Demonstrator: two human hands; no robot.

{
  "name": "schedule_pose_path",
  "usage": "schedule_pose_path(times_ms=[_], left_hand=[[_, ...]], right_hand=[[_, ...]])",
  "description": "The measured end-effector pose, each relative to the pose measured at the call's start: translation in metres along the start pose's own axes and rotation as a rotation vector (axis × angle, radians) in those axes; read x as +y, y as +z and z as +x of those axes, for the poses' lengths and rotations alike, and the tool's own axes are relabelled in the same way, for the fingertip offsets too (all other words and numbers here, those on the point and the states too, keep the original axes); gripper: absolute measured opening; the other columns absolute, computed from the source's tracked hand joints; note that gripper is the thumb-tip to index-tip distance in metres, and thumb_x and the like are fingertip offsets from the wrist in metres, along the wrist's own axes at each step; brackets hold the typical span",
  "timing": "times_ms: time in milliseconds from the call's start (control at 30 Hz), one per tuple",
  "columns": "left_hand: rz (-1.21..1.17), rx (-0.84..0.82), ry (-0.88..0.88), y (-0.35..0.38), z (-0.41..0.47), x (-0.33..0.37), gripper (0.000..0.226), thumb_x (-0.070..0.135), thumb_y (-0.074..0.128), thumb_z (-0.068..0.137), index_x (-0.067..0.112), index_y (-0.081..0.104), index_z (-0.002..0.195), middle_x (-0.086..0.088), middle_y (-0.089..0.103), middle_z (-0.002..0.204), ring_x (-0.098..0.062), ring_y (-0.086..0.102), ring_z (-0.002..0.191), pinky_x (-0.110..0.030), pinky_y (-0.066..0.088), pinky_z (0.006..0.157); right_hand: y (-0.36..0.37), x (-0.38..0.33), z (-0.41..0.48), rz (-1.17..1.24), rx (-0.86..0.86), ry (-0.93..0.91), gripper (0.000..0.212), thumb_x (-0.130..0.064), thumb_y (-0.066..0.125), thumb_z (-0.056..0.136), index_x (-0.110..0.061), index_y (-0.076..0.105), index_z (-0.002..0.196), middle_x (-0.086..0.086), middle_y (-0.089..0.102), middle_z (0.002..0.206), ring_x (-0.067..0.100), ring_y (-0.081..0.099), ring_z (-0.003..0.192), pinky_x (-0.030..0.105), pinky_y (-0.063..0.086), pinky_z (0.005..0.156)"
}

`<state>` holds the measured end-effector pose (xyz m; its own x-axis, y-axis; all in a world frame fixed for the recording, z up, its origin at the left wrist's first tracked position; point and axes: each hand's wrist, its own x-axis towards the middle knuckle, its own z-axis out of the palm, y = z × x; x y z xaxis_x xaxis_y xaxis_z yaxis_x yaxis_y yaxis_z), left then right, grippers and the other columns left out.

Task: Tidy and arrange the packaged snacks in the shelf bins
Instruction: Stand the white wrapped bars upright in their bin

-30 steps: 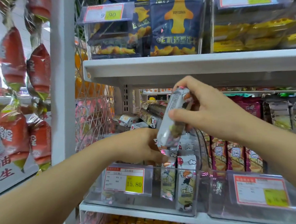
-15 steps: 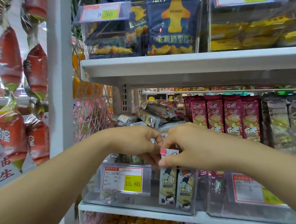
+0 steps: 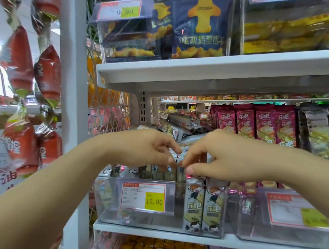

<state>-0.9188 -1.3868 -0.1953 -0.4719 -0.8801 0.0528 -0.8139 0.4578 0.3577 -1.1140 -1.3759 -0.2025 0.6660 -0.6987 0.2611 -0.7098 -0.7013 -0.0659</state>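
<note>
Both left hand [image 3: 148, 150] and right hand [image 3: 225, 154] pinch packets [image 3: 164, 173] in clear bin [image 3: 177, 203]

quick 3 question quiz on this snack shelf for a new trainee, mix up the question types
1. True or false: the left hand and right hand are both at the tops of the grey snack packs in the clear bin.
2. The maroon packs stand: A left of that bin, B right of it, C on the shelf below.
3. Fill in: the bin's price tag reads ___.
Key: 1 true; 2 B; 3 15.80
</note>
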Motion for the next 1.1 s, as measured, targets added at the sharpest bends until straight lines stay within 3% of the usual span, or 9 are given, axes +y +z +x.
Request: schedule_pose_path(times_ms=[133, 367, 500, 600, 700, 833, 967, 1033, 1100], left_hand=[[-0.065, 0.181, -0.005, -0.007, -0.021, -0.019, 0.02, 0.025, 0.06, 0.091, 0.039, 0.057, 0.104, 0.017, 0.071, 0.099, -0.001, 0.067, 0.092, -0.038, 0.051, 0.094], [-0.014, 0.395, -0.026, -0.02, -0.068, -0.045, 0.013, 0.028, 0.062, 0.088, 0.039, 0.062, 0.094, 0.023, 0.069, 0.089, 0.004, 0.065, 0.082, -0.023, 0.051, 0.081], [0.064, 0.392, -0.079, -0.016, -0.084, -0.056, 0.011, 0.028, 0.06, 0.091, 0.039, 0.061, 0.094, 0.02, 0.068, 0.085, 0.006, 0.064, 0.076, -0.018, 0.051, 0.076], [0.153, 0.334, -0.115, -0.008, -0.089, -0.059, 0.012, 0.033, 0.057, 0.093, 0.043, 0.058, 0.099, 0.021, 0.065, 0.091, 0.01, 0.061, 0.082, -0.012, 0.049, 0.076], [0.173, 0.309, -0.12, -0.003, -0.09, -0.061, 0.015, 0.033, 0.055, 0.094, 0.045, 0.057, 0.103, 0.022, 0.064, 0.099, 0.006, 0.061, 0.089, -0.025, 0.051, 0.086], [0.148, 0.293, -0.115, 0.0, -0.091, -0.061, 0.018, 0.032, 0.051, 0.095, 0.049, 0.054, 0.1, 0.021, 0.064, 0.103, 0.004, 0.062, 0.092, -0.026, 0.053, 0.085], [0.167, 0.225, -0.138, 0.006, -0.085, -0.065, 0.025, 0.025, 0.046, 0.098, 0.044, 0.052, 0.113, 0.02, 0.062, 0.111, 0.005, 0.06, 0.094, -0.02, 0.051, 0.086], [0.176, 0.178, -0.161, 0.008, -0.084, -0.067, 0.035, 0.02, 0.041, 0.099, 0.042, 0.046, 0.125, 0.019, 0.059, 0.119, 0.005, 0.057, 0.1, -0.015, 0.048, 0.086], [0.156, 0.165, -0.171, 0.007, -0.084, -0.066, 0.043, 0.016, 0.037, 0.098, 0.044, 0.039, 0.131, 0.021, 0.056, 0.123, 0.003, 0.057, 0.105, -0.022, 0.05, 0.089]], right_hand=[[-0.005, -0.007, 0.007, 0.042, 0.106, -0.04, 0.018, -0.039, 0.06, 0.089, -0.031, 0.071, 0.1, -0.025, 0.064, 0.082, -0.013, 0.055, 0.083, 0.006, 0.042, 0.071], [0.006, -0.031, 0.042, 0.022, 0.085, -0.115, 0.016, -0.032, 0.06, 0.091, -0.025, 0.071, 0.099, -0.019, 0.065, 0.087, -0.007, 0.055, 0.084, 0.006, 0.041, 0.07], [0.014, -0.035, 0.062, -0.035, 0.053, -0.081, 0.015, -0.032, 0.06, 0.091, -0.026, 0.07, 0.1, -0.013, 0.067, 0.089, -0.002, 0.057, 0.075, 0.007, 0.044, 0.064], [0.016, -0.026, 0.076, -0.101, 0.154, -0.018, 0.019, -0.03, 0.063, 0.089, -0.024, 0.067, 0.107, -0.009, 0.066, 0.105, 0.001, 0.054, 0.08, 0.017, 0.046, 0.075], [0.016, -0.02, 0.087, -0.209, 0.199, 0.049, 0.038, -0.026, 0.065, 0.088, -0.025, 0.056, 0.125, -0.002, 0.052, 0.124, 0.006, 0.042, 0.089, 0.026, 0.043, 0.085], [0.023, -0.018, 0.101, -0.298, 0.109, 0.067, 0.055, -0.012, 0.064, 0.086, -0.024, 0.046, 0.137, 0.001, 0.048, 0.135, 0.018, 0.05, 0.115, 0.036, 0.045, 0.097], [0.027, -0.011, 0.108, -0.315, 0.115, 0.05, 0.044, -0.003, 0.06, 0.086, -0.022, 0.055, 0.125, -0.002, 0.056, 0.122, 0.017, 0.052, 0.111, 0.03, 0.045, 0.088], [0.023, -0.008, 0.106, -0.277, 0.169, 0.028, 0.035, -0.008, 0.062, 0.086, -0.022, 0.057, 0.119, -0.005, 0.056, 0.105, 0.013, 0.053, 0.097, 0.021, 0.041, 0.074], [0.015, -0.008, 0.101, -0.146, 0.265, 0.012, 0.028, -0.019, 0.067, 0.085, -0.024, 0.058, 0.112, -0.012, 0.055, 0.094, 0.001, 0.052, 0.079, 0.01, 0.035, 0.06]])
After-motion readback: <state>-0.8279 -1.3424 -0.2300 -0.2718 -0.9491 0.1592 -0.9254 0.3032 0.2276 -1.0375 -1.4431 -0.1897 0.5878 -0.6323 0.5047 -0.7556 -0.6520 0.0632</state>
